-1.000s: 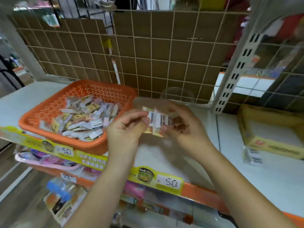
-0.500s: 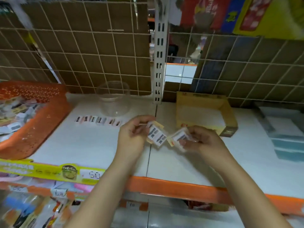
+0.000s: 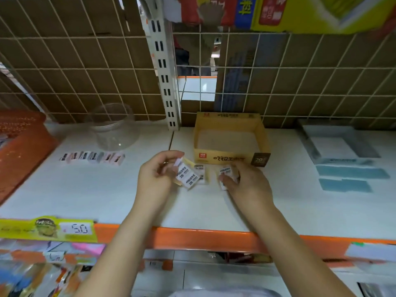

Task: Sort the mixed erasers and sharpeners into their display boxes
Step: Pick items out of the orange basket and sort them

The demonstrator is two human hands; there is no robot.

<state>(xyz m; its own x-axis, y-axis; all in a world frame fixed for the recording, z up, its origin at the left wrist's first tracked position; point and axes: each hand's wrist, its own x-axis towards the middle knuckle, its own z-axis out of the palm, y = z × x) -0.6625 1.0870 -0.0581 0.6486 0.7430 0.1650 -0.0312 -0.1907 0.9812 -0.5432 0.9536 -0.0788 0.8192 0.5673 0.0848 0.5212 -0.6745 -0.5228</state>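
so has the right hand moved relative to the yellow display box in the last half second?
Yes. The right hand, holding wrapped erasers, has moved toward the yellow display box; it now sits just below the box's front wall.

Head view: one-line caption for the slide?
Both hands hold wrapped erasers before an empty yellow box.

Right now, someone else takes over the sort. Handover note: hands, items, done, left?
Left hand: holding wrapped 2B erasers above the shelf.
Right hand: closed on another wrapped eraser.
Yellow display box: just behind the hands, looks empty.
Orange basket: far left, contents mostly out of frame.
Row of small items lies in front of the clear tub.
Done: nothing visibly boxed. Left: place the held erasers in the box, then return to the basket.
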